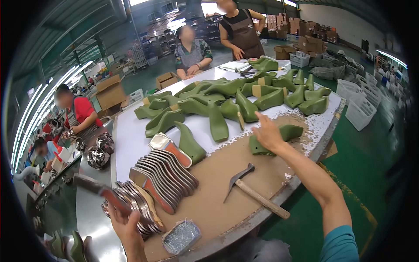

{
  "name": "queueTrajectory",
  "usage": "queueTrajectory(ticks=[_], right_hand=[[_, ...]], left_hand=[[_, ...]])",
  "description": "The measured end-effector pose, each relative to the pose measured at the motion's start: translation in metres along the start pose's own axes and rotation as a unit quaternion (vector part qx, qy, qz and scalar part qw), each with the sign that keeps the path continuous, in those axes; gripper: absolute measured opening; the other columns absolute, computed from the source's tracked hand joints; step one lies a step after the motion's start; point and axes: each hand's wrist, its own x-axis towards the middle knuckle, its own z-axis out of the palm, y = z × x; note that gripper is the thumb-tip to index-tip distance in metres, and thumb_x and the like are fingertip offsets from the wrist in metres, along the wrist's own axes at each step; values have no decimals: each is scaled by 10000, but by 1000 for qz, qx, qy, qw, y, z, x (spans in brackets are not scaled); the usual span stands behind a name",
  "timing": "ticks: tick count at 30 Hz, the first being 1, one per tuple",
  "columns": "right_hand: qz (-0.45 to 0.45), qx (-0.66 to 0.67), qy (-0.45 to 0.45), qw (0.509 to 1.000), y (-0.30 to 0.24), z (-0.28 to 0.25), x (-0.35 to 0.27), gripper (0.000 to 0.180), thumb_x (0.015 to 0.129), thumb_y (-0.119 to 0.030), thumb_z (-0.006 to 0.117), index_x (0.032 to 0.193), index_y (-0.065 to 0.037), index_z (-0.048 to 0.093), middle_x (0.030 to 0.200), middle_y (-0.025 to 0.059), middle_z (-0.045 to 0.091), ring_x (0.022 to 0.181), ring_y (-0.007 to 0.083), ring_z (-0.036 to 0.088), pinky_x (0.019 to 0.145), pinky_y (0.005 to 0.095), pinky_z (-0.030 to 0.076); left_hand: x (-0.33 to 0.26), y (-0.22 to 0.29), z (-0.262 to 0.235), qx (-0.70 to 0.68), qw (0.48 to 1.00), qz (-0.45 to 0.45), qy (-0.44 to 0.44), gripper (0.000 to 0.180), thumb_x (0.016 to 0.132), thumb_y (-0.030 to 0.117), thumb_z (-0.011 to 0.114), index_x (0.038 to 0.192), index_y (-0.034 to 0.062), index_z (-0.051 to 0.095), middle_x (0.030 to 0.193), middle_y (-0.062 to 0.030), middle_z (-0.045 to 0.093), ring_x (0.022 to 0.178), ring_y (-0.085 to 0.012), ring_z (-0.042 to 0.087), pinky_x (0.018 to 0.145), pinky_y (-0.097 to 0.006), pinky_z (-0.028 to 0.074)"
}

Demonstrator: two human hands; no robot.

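Observation:
My left hand grips an insole, brown and smeared by motion, above a stack of insoles at the near left. Beside it stands a second row of insoles with silvery edges and orange-brown faces. My right hand is over a green shoe last lying on the brown part of the table, its index finger stretched out and its other fingers partly hidden. Below it lies a hammer with a wooden handle and a dark, pointed head. A small clear container of nails sits near the table's front edge.
Many green shoe lasts are heaped across the table's far half. Two people are at its far side. White crates stand on the floor at right. Dark patterned round objects rest on the metal surface at left.

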Motion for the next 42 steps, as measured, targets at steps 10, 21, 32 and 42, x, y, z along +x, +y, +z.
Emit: queueTrajectory(ticks=[10,21,32,42], right_hand=[[135,-59,19,989,32,95,57,226,829,-88,522,988,72,530,894,292,637,878,450,623,798,496,503],[282,-130,-53,949,77,45,83,817,830,-582,531,1409,-48,317,1322,289,452,1216,406,467,982,476,402],[186,-87,-94,974,0,33,54,646,754,-436,623,1299,-117,487,1219,245,494,993,392,599,863,461,505],[218,451,-13,865,-134,-109,-84,453,868,-291,602,1220,-13,537,1006,95,598,841,222,614,733,395,537]], left_hand=[[-107,-11,-76,-80,960,-233,135,378,937,176,523,1293,78,445,934,-72,601,815,-196,599,671,-332,507],[-129,-34,-86,-104,955,-209,183,320,949,302,488,1189,92,467,934,-83,588,742,-217,574,658,-354,502],[-153,3,-73,-138,953,-265,52,656,874,203,589,1421,120,236,1201,-156,524,895,-292,602,746,-436,533],[-135,14,18,-328,906,-264,-46,445,929,228,540,1312,43,409,1203,-100,525,1088,-240,519,982,-384,393]])
